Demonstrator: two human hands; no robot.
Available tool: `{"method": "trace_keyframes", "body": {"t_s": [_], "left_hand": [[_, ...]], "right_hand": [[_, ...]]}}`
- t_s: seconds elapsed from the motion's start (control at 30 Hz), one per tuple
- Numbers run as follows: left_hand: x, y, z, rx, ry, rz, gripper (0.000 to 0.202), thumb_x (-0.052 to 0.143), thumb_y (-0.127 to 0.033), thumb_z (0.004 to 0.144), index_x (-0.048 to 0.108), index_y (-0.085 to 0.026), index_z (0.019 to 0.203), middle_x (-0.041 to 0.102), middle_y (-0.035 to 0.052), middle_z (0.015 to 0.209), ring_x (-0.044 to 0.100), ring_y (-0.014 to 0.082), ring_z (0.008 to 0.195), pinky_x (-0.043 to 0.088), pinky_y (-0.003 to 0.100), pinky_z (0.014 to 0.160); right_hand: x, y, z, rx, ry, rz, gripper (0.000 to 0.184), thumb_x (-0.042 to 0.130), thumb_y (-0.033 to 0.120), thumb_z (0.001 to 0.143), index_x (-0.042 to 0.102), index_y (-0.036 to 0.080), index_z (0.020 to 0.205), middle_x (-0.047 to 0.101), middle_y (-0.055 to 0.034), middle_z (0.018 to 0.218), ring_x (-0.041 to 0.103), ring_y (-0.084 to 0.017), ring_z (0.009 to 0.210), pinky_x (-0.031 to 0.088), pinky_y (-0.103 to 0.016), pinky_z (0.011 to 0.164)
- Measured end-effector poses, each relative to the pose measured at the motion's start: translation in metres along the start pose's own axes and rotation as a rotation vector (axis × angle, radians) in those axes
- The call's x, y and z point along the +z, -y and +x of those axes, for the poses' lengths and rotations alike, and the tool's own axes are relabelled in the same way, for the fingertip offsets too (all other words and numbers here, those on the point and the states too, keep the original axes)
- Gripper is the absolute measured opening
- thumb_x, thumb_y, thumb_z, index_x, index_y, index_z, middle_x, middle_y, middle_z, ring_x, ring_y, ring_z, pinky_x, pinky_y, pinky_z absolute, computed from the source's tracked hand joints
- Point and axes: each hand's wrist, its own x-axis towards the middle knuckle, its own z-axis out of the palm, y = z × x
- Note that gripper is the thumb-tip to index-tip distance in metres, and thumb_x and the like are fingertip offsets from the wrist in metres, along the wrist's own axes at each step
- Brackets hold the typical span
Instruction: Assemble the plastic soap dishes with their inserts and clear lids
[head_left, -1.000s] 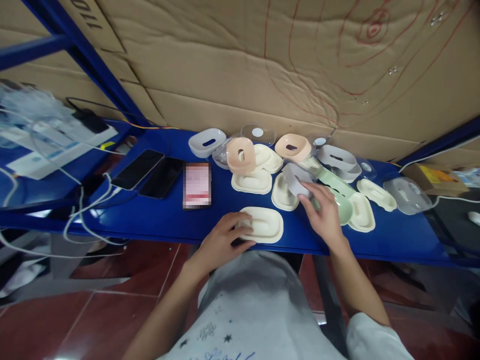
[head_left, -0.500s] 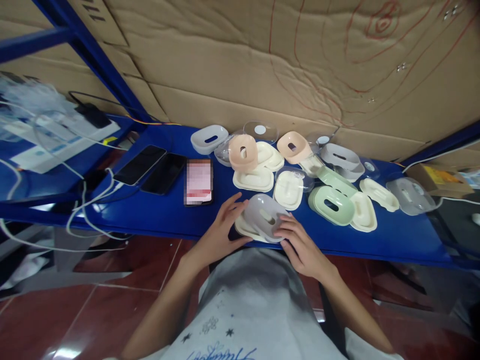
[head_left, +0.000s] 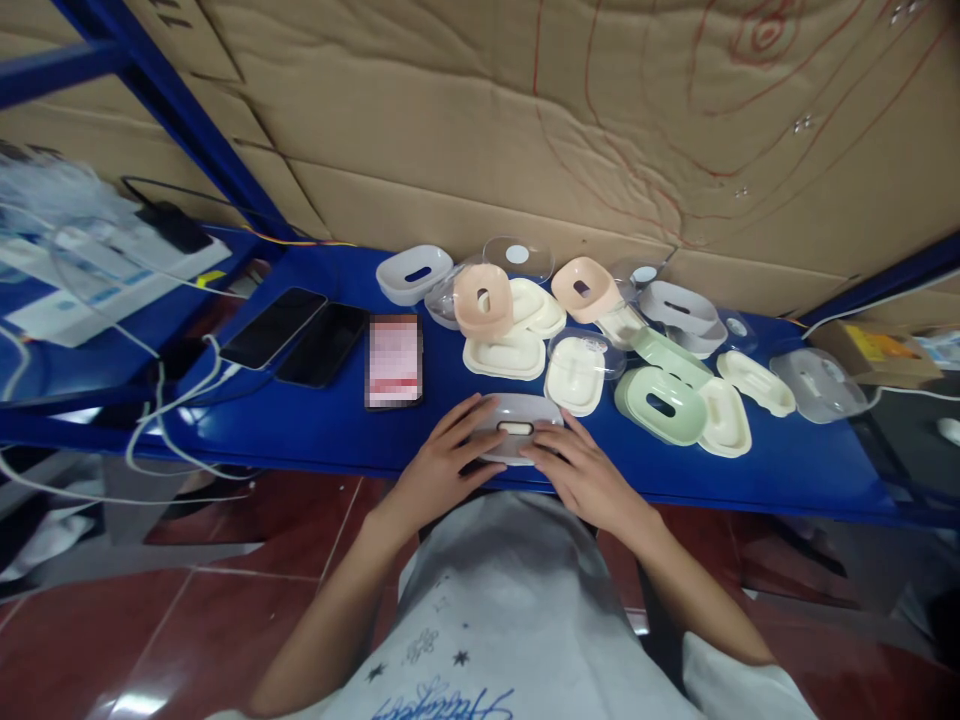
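Observation:
A grey slotted soap-dish insert (head_left: pixel 517 418) lies on a cream tray at the front edge of the blue shelf (head_left: pixel 315 435). My left hand (head_left: pixel 442 465) presses on its left side with fingers spread over the rim. On its right side rests my right hand (head_left: pixel 581 472), fingers laid flat along the front rim. Both hands hold the grey piece down between them. The cream tray beneath is almost wholly hidden.
Behind lie several loose dish parts: peach inserts (head_left: pixel 482 297), cream trays (head_left: pixel 504 355), a green insert (head_left: pixel 661 404), grey inserts (head_left: pixel 414 275), clear lids (head_left: pixel 814 384). Three phones (head_left: pixel 393 360) lie to the left with white cables (head_left: pixel 161 410). Cardboard (head_left: pixel 525 130) backs the shelf.
My right hand brought the grey insert from the pile to the cream tray under my left hand. It was tilted half a second ago; now it sits flat with both hands pressing it.

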Motion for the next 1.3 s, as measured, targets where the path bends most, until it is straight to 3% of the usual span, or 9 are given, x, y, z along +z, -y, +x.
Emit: {"method": "trace_keyframes", "body": {"t_s": [0.13,0.27,0.37,0.5,0.63,0.73,0.83,1.0,1.3], "left_hand": [[0.0,-0.001,0.0,0.003,-0.011,-0.02,0.037,0.078,-0.023,0.101,0.07,-0.023,0.137,0.061,0.0132,0.16,0.042,0.0328,0.162,0.052,0.06,0.126],[-0.002,-0.006,0.0,-0.062,-0.008,-0.046,0.035,0.076,-0.025,0.103,0.07,-0.025,0.137,0.048,0.014,0.169,0.042,0.0341,0.163,0.049,0.062,0.127],[-0.004,-0.008,0.0,-0.12,0.018,-0.069,0.035,0.074,-0.027,0.104,0.069,-0.026,0.139,0.038,0.0135,0.176,0.043,0.0348,0.162,0.049,0.06,0.128],[-0.006,-0.009,-0.001,-0.166,0.053,-0.084,0.036,0.072,-0.03,0.105,0.067,-0.026,0.141,0.035,0.0127,0.178,0.045,0.0337,0.161,0.048,0.055,0.13],[-0.005,-0.007,0.0,-0.279,0.069,-0.113,0.074,0.078,-0.037,0.102,0.042,-0.03,0.166,0.034,0.0146,0.178,0.042,0.0342,0.163,0.045,0.054,0.131],[-0.002,-0.006,0.0,-0.361,0.037,-0.142,0.099,0.083,-0.042,0.098,0.021,-0.031,0.175,0.037,0.0163,0.177,0.041,0.0357,0.163,0.043,0.055,0.131],[0.001,-0.005,-0.002,-0.38,0.021,-0.173,0.107,0.084,-0.047,0.097,0.013,-0.033,0.176,0.04,0.0159,0.176,0.042,0.0358,0.163,0.041,0.056,0.132],[-0.002,-0.005,0.0,-0.387,0.049,-0.184,0.101,0.083,-0.052,0.096,0.021,-0.037,0.175,0.041,0.0125,0.176,0.042,0.0354,0.162,0.042,0.054,0.131],[-0.004,-0.002,0.001,-0.348,0.076,-0.149,0.09,0.083,-0.052,0.096,0.033,-0.038,0.17,0.046,0.0118,0.167,0.05,0.0339,0.155,0.046,0.054,0.128]], "right_hand": [[-0.024,-0.02,0.005,0.016,-0.002,-0.074,0.042,0.053,0.026,0.113,0.062,0.031,0.153,0.072,-0.0074,0.144,0.062,-0.024,0.145,0.039,-0.061,0.133],[-0.052,-0.063,0.017,0.305,-0.058,-0.391,0.05,0.053,0.04,0.113,0.058,0.021,0.159,0.059,-0.0172,0.161,0.053,-0.037,0.154,0.039,-0.066,0.129],[-0.054,-0.092,0.03,0.482,0.033,-0.546,0.068,0.06,0.051,0.109,0.051,0.013,0.165,0.043,-0.0264,0.172,0.048,-0.047,0.155,0.038,-0.07,0.126],[-0.048,-0.107,0.044,0.519,0.14,-0.492,0.071,0.056,0.055,0.11,0.046,0.017,0.169,0.048,-0.0251,0.169,0.056,-0.046,0.149,0.047,-0.068,0.119],[-0.052,-0.094,0.042,0.402,0.013,-0.377,0.066,0.055,0.054,0.111,0.05,0.02,0.167,0.05,-0.0195,0.169,0.051,-0.038,0.155,0.047,-0.059,0.124],[-0.05,-0.064,0.033,0.272,-0.034,-0.328,0.063,0.063,0.055,0.107,0.054,0.029,0.164,0.046,-0.0138,0.173,0.047,-0.038,0.158,0.044,-0.06,0.126],[-0.031,-0.027,0.023,0.173,0.007,-0.233,0.065,0.065,0.055,0.106,0.051,0.033,0.166,0.047,-0.0113,0.172,0.048,-0.035,0.156,0.047,-0.059,0.125],[-0.001,0.004,0.012,0.183,-0.007,-0.213,0.063,0.065,0.051,0.107,0.052,0.031,0.165,0.046,-0.0144,0.172,0.043,-0.036,0.157,0.046,-0.06,0.125],[-0.004,-0.003,0.015,0.129,0.009,-0.224,0.058,0.065,0.05,0.107,0.057,0.032,0.161,0.045,-0.0146,0.171,0.045,-0.037,0.153,0.047,-0.061,0.123]]}}
